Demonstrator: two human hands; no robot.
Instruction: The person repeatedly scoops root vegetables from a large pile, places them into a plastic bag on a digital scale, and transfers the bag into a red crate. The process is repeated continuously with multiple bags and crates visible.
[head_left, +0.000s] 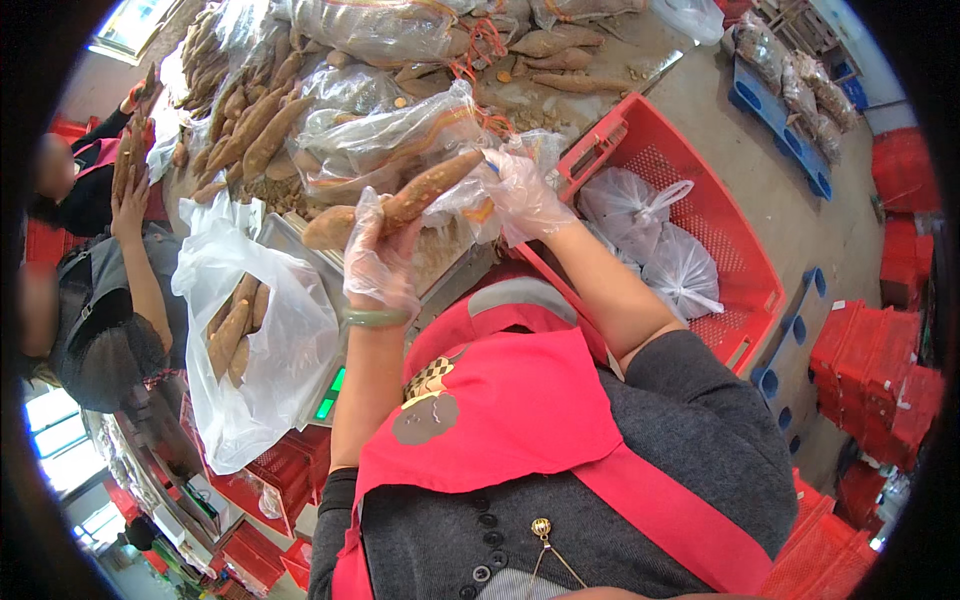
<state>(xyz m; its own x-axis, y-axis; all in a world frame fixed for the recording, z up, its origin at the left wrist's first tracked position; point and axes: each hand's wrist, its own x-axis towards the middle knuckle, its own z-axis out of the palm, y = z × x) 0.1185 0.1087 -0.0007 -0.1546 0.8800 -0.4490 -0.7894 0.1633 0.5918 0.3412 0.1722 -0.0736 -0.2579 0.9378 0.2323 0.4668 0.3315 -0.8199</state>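
Note:
My left hand (382, 255), in a clear plastic glove, holds a long tan root tuber (427, 187) that slants up to the right. At the tuber's upper tip is my right hand (521, 191), gloved the same way, with its fingers closed on a small blue-handled tool (491, 166), mostly hidden. Left of my left forearm, an open white plastic bag (289, 360) holds several tubers (236, 330) on a scale with a green-lit display (330, 394). Clear plastic sacks (390, 142) with red ties lie just beyond my hands.
Loose tubers (255, 135) are heaped at the upper left. On the right, a red crate (720, 225) holds knotted plastic bags (679, 270). Co-workers stand at the left, one's hand (131, 199) near tubers. Blue pallets (780, 142) and stacked red crates (862, 367) are farther right.

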